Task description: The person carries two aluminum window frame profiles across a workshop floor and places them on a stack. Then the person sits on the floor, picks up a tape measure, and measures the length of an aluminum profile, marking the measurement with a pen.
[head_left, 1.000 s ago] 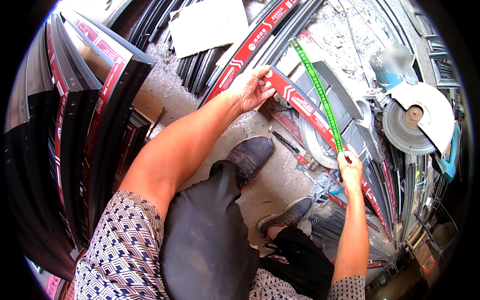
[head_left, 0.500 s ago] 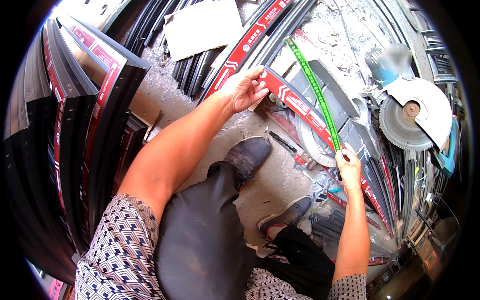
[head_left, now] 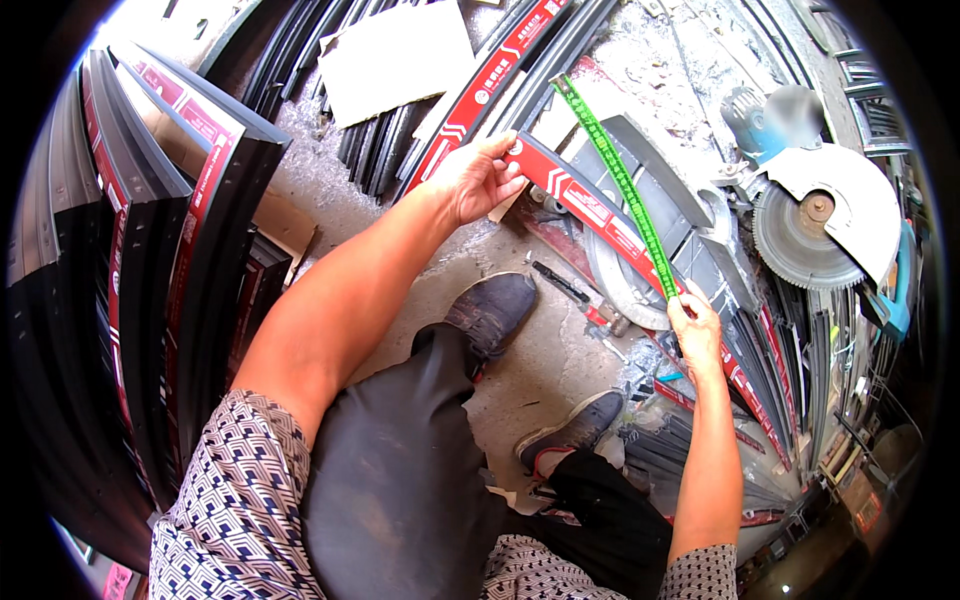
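Observation:
My left hand (head_left: pixel 478 180) grips the near end of a long dark profile strip with a red printed film (head_left: pixel 583 205), thumb against index finger and the other fingers curled. The strip slants down to the right, passing under my right hand (head_left: pixel 697 325). That hand is closed on a green tape measure (head_left: pixel 620 177) at the lower end of its pulled-out blade. The blade stretches up and away to the left, and its metal-tipped far end stands above the strip, apart from it. The tape's case is hidden by my right hand.
A miter saw with a bare toothed blade (head_left: pixel 808 222) stands at right beside its grey base (head_left: pixel 640 170). Tall dark profiles (head_left: pixel 215 190) crowd the left side. A white board (head_left: pixel 398 62) lies on more profiles. My shoes (head_left: pixel 492 305) and a black-handled tool (head_left: pixel 560 282) are on the floor.
The far end of the tape blade has swung a little left, toward my left hand. Both hands keep their grip, and the whole view has shifted slightly.

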Available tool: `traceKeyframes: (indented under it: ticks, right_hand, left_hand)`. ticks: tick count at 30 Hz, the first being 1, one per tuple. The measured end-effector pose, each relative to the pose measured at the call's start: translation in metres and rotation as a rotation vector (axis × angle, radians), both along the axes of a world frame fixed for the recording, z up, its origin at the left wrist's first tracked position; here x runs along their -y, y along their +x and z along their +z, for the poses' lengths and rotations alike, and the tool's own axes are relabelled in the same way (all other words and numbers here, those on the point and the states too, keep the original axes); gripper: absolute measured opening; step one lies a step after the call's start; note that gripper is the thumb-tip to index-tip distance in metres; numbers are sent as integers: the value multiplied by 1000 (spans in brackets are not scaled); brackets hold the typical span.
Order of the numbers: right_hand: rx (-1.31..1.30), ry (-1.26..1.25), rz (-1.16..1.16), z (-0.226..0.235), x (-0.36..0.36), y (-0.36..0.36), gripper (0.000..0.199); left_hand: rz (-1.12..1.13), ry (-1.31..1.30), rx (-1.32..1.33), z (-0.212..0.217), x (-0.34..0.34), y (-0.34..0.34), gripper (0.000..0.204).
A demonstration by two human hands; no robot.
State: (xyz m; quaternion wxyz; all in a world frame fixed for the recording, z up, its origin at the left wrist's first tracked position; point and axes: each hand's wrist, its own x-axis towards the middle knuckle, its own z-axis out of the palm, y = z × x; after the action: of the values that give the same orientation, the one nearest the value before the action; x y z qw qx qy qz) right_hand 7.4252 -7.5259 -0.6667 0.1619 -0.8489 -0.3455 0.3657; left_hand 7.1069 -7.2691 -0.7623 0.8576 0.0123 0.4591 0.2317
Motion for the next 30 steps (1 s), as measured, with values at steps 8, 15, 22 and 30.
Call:
traceKeyframes:
  ticks: [8,15,22,30]
  right_hand:
    - [80,29,109,6,10,17,17]
    - [97,59,251,13,13,26,20]
    - [57,-48,237,28,-10,20,23]
    - [70,-110,287,25,-13,43,22]
  left_hand:
    - [-90,135,-86,4,-4,-17,26]
    - [-187,373,-344,20,-8,-18,27]
    - [-187,1034,-1062,10,-8,-24,23]
    - [-549,1969,-909,62,20,24,34]
